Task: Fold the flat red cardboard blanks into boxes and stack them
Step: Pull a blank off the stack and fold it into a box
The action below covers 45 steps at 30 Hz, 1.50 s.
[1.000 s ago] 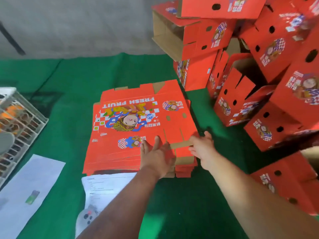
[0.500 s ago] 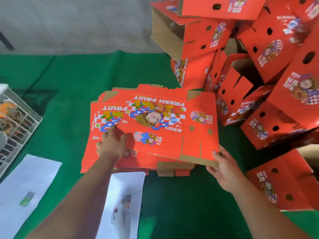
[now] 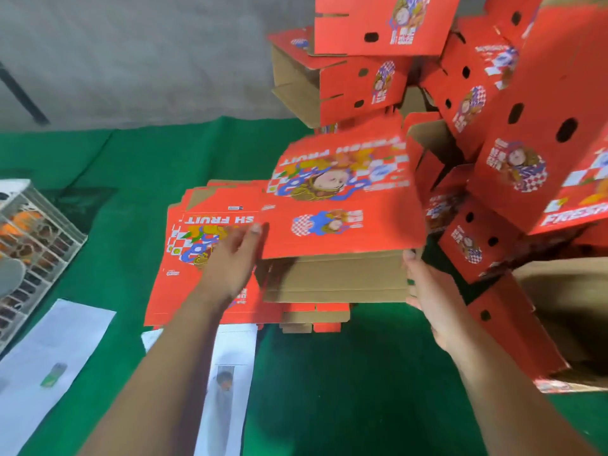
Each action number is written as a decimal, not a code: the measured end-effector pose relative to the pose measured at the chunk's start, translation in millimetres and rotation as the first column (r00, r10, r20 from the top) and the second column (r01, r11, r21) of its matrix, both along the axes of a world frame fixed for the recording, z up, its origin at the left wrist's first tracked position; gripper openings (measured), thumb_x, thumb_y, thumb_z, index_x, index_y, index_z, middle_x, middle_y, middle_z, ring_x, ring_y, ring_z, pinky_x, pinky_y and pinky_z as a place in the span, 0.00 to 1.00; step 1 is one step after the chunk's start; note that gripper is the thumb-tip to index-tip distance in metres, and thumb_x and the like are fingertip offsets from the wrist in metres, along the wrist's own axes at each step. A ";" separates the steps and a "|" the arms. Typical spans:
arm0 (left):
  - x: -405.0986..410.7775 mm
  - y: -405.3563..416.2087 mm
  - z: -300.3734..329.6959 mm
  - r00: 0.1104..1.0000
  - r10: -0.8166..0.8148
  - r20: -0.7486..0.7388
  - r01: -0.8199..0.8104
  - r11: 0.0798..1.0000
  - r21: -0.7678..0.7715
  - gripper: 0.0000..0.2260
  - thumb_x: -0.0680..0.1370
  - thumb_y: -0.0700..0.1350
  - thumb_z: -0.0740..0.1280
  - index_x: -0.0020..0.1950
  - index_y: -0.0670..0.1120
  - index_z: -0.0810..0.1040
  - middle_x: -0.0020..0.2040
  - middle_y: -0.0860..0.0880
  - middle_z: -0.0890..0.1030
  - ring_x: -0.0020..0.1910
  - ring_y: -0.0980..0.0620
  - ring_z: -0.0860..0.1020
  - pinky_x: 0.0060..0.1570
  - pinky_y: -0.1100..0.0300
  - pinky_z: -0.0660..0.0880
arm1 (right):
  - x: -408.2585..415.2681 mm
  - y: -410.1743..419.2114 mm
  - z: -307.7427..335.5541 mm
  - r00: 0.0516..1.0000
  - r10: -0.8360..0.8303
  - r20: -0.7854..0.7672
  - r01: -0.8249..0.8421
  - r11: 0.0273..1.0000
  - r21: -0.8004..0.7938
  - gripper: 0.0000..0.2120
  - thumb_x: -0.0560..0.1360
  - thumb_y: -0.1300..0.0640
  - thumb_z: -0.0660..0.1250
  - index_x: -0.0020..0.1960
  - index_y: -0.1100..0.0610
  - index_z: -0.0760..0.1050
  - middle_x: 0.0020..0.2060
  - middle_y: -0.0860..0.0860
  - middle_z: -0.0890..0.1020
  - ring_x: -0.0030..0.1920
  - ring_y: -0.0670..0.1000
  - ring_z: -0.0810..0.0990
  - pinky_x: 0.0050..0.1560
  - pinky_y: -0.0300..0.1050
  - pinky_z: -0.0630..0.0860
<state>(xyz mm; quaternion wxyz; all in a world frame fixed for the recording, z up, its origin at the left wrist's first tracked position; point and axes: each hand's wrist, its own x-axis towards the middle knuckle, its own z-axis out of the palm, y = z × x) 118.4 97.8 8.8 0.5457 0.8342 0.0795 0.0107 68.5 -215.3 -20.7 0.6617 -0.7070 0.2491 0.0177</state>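
Green cloth [image 3: 329, 390] covering the work surface, grey wall behind. Pile of folded boxes [image 3: 513, 133], red with round holes and cartoon prints, heaped at right and upper right, several tilted, brown interiors showing on some. Stack of flat blanks [image 3: 184, 258], red, printed "FRESH FRUIT", lying on the cloth at centre left. One blank [image 3: 342, 205], lifted off the stack and tilted, printed face up, brown underside visible along its near edge, held between both hands above the stack's right part. Wire crate [image 3: 36, 238], grey, at far left, orange items inside. Paper sheets [image 3: 56, 357], white, on the cloth at lower left and under the stack's near edge. Left hand [image 3: 227, 261], fingers fairly straight, fingertips at the blank's left edge; whether it pinches the edge cannot be told. Right hand [image 3: 427, 294], thumb on the blank's near right corner, fingers curled beneath, gripping it.
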 end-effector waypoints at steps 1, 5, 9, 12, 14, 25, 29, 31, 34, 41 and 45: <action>-4.9 -8.6 -2.2 0.998 -0.051 0.031 0.051 0.999 0.002 0.20 0.77 0.68 0.61 0.56 0.57 0.82 0.50 0.65 0.85 0.55 0.63 0.81 0.58 0.61 0.74 | -0.3 -0.1 2.7 0.999 0.033 0.022 -0.034 0.999 0.029 0.12 0.81 0.40 0.63 0.49 0.40 0.84 0.47 0.42 0.87 0.48 0.44 0.86 0.46 0.42 0.79; -26.9 -28.6 -11.5 0.994 0.072 0.083 -0.059 0.987 -0.147 0.15 0.81 0.61 0.66 0.62 0.53 0.81 0.62 0.61 0.81 0.59 0.65 0.79 0.61 0.71 0.72 | -8.2 -9.5 15.7 0.996 -0.009 0.089 0.000 0.995 0.097 0.16 0.82 0.45 0.59 0.65 0.44 0.80 0.57 0.45 0.86 0.55 0.46 0.85 0.57 0.53 0.80; -47.6 -35.5 -20.4 0.998 0.009 0.065 0.014 0.937 -0.349 0.11 0.84 0.55 0.65 0.65 0.56 0.80 0.61 0.60 0.84 0.60 0.61 0.81 0.65 0.52 0.76 | -18.9 -25.7 15.2 0.996 0.023 0.090 -0.029 0.998 0.061 0.22 0.84 0.53 0.60 0.77 0.41 0.68 0.69 0.45 0.77 0.68 0.49 0.75 0.70 0.58 0.69; -61.6 -34.6 -27.5 0.986 -0.089 0.139 0.135 0.919 -0.369 0.16 0.85 0.51 0.65 0.73 0.53 0.76 0.68 0.54 0.81 0.69 0.54 0.78 0.69 0.52 0.73 | -32.0 -40.8 10.2 0.978 0.162 0.135 -0.177 0.979 0.106 0.20 0.86 0.60 0.58 0.77 0.56 0.67 0.74 0.54 0.72 0.74 0.57 0.69 0.72 0.55 0.64; -69.7 -29.9 -36.3 0.981 -0.112 0.160 0.167 0.908 -0.384 0.17 0.85 0.47 0.66 0.74 0.52 0.75 0.70 0.54 0.81 0.70 0.54 0.77 0.68 0.58 0.76 | -34.0 -45.4 12.1 0.971 0.200 0.134 -0.216 0.969 0.118 0.20 0.85 0.62 0.58 0.77 0.60 0.67 0.74 0.56 0.72 0.75 0.59 0.69 0.73 0.56 0.65; -87.4 -24.7 -70.8 0.975 -0.098 0.198 0.166 0.917 -0.363 0.29 0.73 0.35 0.73 0.65 0.61 0.67 0.67 0.52 0.75 0.66 0.50 0.74 0.62 0.48 0.75 | -39.5 -37.5 -22.7 0.949 0.305 0.073 -0.313 0.933 0.174 0.28 0.75 0.43 0.68 0.74 0.45 0.71 0.67 0.44 0.81 0.66 0.45 0.79 0.70 0.48 0.71; -98.7 -16.1 -68.3 0.974 -0.218 0.068 0.226 0.960 -0.163 0.48 0.70 0.43 0.76 0.78 0.71 0.53 0.63 0.53 0.71 0.50 0.58 0.77 0.50 0.56 0.79 | -60.9 -48.3 -50.5 0.893 0.447 0.053 -0.448 0.894 0.011 0.34 0.75 0.66 0.73 0.76 0.50 0.66 0.66 0.47 0.82 0.62 0.41 0.81 0.58 0.36 0.78; -103.3 -17.4 -63.7 0.960 -0.279 0.021 0.279 0.959 -0.042 0.45 0.68 0.44 0.76 0.79 0.66 0.58 0.63 0.51 0.70 0.61 0.53 0.74 0.60 0.47 0.77 | -73.1 -51.0 -60.8 0.893 0.448 0.035 -0.448 0.894 -0.001 0.35 0.75 0.67 0.73 0.75 0.47 0.65 0.63 0.43 0.83 0.61 0.40 0.82 0.52 0.32 0.79; -112.6 -23.7 -58.2 0.953 -0.302 -0.009 0.296 0.938 -0.180 0.39 0.66 0.42 0.76 0.73 0.55 0.63 0.63 0.47 0.75 0.63 0.45 0.78 0.55 0.47 0.79 | -86.6 -60.0 -68.8 0.892 0.451 0.016 -0.450 0.892 -0.034 0.35 0.75 0.64 0.76 0.72 0.40 0.64 0.60 0.37 0.83 0.60 0.37 0.80 0.53 0.33 0.78; -97.2 -46.2 -35.6 0.987 0.122 -0.107 -0.161 0.800 -0.578 0.13 0.82 0.59 0.65 0.64 0.58 0.77 0.55 0.56 0.85 0.46 0.61 0.84 0.42 0.62 0.79 | -94.0 -75.2 -47.5 0.965 0.205 0.163 -0.253 0.888 0.385 0.29 0.72 0.43 0.69 0.72 0.50 0.71 0.70 0.49 0.78 0.71 0.49 0.75 0.73 0.56 0.65; -118.2 -52.5 -36.9 0.978 0.167 -0.128 -0.208 0.859 -0.468 0.28 0.72 0.79 0.55 0.50 0.61 0.81 0.44 0.56 0.86 0.40 0.53 0.84 0.40 0.56 0.79 | -89.1 -74.6 -30.8 0.981 0.117 0.157 -0.175 0.881 0.440 0.35 0.74 0.29 0.54 0.75 0.45 0.66 0.71 0.48 0.78 0.70 0.51 0.76 0.68 0.50 0.66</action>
